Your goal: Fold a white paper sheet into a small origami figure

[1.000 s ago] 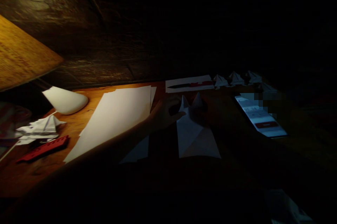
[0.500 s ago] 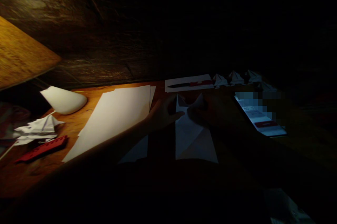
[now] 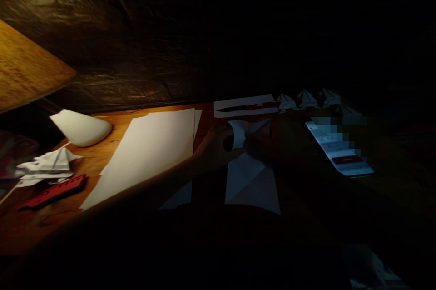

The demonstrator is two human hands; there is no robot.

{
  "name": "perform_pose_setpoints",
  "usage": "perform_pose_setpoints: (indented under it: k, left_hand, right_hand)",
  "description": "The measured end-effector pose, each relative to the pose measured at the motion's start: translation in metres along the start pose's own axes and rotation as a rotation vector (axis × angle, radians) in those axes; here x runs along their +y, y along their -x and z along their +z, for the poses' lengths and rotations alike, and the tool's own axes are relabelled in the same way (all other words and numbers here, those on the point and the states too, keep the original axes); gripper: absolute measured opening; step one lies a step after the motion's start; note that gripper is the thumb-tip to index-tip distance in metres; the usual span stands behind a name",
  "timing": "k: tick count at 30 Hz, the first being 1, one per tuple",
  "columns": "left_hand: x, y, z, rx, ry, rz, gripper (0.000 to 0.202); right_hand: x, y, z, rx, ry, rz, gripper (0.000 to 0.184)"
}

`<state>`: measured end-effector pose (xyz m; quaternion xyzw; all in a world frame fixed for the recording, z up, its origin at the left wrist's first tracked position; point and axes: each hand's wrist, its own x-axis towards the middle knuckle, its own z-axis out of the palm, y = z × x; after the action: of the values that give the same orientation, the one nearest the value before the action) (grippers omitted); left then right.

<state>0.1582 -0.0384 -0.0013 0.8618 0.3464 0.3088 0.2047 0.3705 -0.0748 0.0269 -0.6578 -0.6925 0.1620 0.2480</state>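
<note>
A partly folded white paper sheet (image 3: 250, 181) lies on the dim wooden table (image 3: 112, 126) in front of me. My left hand (image 3: 214, 149) pinches the sheet's far left corner, which curls up off the table. My right hand (image 3: 265, 144) is very dark and rests on the far right part of the same sheet; its fingers seem pressed on the fold. Just left of my left arm lies a stack of plain white sheets (image 3: 150, 153).
A lit phone (image 3: 337, 151) lies to the right. Several small folded paper figures (image 3: 306, 99) line the far edge, next to a red-handled knife on paper (image 3: 245, 107). At left are a white cone-shaped lamp (image 3: 80, 127), crumpled folded paper (image 3: 51, 165) and a red strip (image 3: 51, 191).
The sheet's two far points, standing up a second ago, have been drawn together and folded over. My left hand has closed on the left corner.
</note>
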Motion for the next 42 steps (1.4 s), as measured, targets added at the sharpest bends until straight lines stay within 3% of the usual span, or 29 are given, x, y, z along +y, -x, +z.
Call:
perform_pose_setpoints:
  k: [2, 7, 11, 16, 23, 33, 42]
  left_hand:
    - [-0.002, 0.000, 0.000, -0.009, -0.133, 0.024, 0.017]
    - [-0.001, 0.002, 0.000, -0.073, -0.330, 0.132, 0.021]
    - [0.005, 0.002, -0.001, -0.145, -0.362, 0.197, 0.019]
    - [0.008, 0.002, -0.002, -0.155, -0.377, 0.187, 0.019]
    - [0.007, 0.003, -0.002, -0.111, -0.370, 0.156, 0.021]
    - [0.006, 0.002, -0.003, -0.146, -0.381, 0.180, 0.024]
    - [0.007, 0.004, -0.001, -0.133, -0.333, 0.190, 0.017]
  right_hand:
    - [0.007, -0.002, 0.009, 0.106, 0.024, -0.036, 0.032]
    - [0.012, -0.002, 0.013, 0.136, 0.112, -0.051, 0.030]
    - [0.005, 0.001, 0.001, 0.091, 0.222, -0.058, 0.031]
    - [0.013, 0.000, 0.003, 0.077, 0.217, -0.133, 0.029]
    - [0.017, 0.000, -0.010, -0.075, 0.064, -0.400, 0.025]
    - [0.032, -0.008, -0.010, -0.125, 0.108, -0.388, 0.015]
    - [0.037, -0.014, -0.011, -0.181, 0.028, -0.375, 0.020]
